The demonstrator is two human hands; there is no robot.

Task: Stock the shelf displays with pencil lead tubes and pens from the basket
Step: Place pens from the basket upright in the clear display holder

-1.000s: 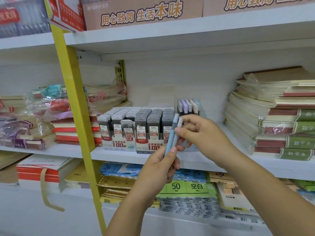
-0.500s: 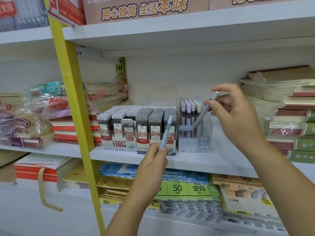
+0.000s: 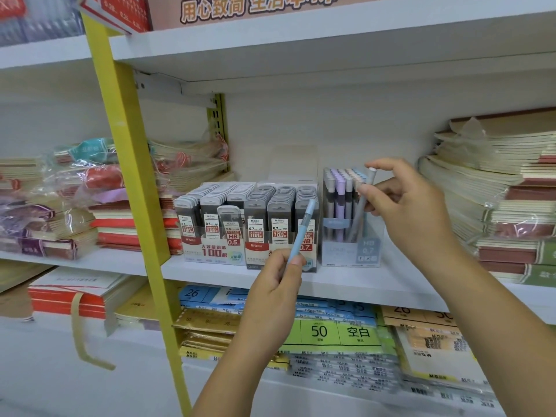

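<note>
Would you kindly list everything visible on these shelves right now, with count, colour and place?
lead tube boxes: two, clear with grey tubes, middle shelf centre
pen box: one, clear, right of the lead tube boxes
grey pen: one, grey, lower end in the pen box
blue pen: one, blue, before the lead tube boxes
notebook stacks: several, cream, red, green, middle shelf both ends
paper packs: several, blue, green, yellow, below the middle shelf
upright: one, yellow, left of centre
left hand: holds the blue pen
right hand: pinches the grey pen
</note>
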